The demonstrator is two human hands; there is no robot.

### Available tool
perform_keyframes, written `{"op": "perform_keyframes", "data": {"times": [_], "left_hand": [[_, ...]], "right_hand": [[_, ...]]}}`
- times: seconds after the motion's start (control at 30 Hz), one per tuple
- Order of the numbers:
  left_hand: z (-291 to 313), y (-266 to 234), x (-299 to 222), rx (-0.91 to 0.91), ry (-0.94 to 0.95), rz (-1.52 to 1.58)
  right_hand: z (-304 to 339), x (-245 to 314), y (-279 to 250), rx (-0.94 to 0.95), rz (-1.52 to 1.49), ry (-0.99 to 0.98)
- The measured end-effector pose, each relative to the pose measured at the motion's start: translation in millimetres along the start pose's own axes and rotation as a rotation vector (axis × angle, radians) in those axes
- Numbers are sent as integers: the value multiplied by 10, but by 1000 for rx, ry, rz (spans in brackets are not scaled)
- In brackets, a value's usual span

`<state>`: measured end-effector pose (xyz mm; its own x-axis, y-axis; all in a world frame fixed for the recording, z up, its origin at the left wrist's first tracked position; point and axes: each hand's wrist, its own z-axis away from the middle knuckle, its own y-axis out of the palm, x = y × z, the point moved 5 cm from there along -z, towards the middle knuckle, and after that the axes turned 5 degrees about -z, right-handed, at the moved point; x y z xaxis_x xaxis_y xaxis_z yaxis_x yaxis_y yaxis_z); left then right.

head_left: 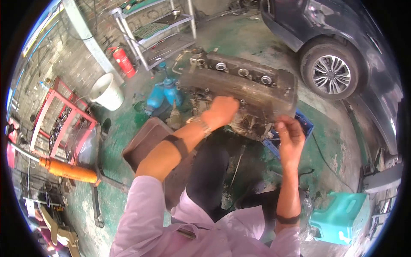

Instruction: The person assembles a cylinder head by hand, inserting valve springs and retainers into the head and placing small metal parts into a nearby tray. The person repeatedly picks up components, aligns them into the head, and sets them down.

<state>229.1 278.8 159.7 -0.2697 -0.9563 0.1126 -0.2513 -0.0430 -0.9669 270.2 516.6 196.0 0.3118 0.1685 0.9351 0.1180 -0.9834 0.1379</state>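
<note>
Head view: long, grime-darkened metal engine (252, 92), heavy and rigid

Engine lies lengthwise just ahead of the wearer's knees, upper middle of view, over green-painted concrete floor (122, 137). What bears its weight is hidden. Row of round openings along the far side of the top.

Handling, by judgement: very heavy, stiff, no give. Brown film looks oily, so bare skin may slip. Sound hold likely on the solid casting at the ends or lower edges; the thin bent pipe at the left end looks a poor place to lift.

Left grip (220, 112): fingers curled in against the near side; fingertips hidden, cannot tell whether they enclose anything. Right grip (292, 133): thumb and bent fingers drawn close together near the lower right corner; any small part between them cannot be made out.

Containers. Brown rectangular plastic tub (136, 144) by the left forearm, partly covered by it; contents not clear. Two blue plastic bottles (155, 99) behind it, contents unseen. White plastic bucket (112, 97) farther left, inside too pale to read. Blue plastic crate (305, 123) beyond the right grip, mostly hidden; small things show within, kinds unclear.
</note>
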Motion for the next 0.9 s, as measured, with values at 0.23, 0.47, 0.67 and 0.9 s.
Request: {"op": "perform_keyframes", "data": {"times": [0.23,0.47,0.67,0.9], "left_hand": [[-70,-4,-420,158,63,244],[9,126,-501,179,13,236],[54,250,-445,174,-42,214],[85,397,-344,171,-115,188]], "right_hand": [[458,88,1012,265,-458,82],[157,205,1461,146,522,-603],[283,237,1679,215,699,-740],[474,362,1751,210,608,-766]]}}
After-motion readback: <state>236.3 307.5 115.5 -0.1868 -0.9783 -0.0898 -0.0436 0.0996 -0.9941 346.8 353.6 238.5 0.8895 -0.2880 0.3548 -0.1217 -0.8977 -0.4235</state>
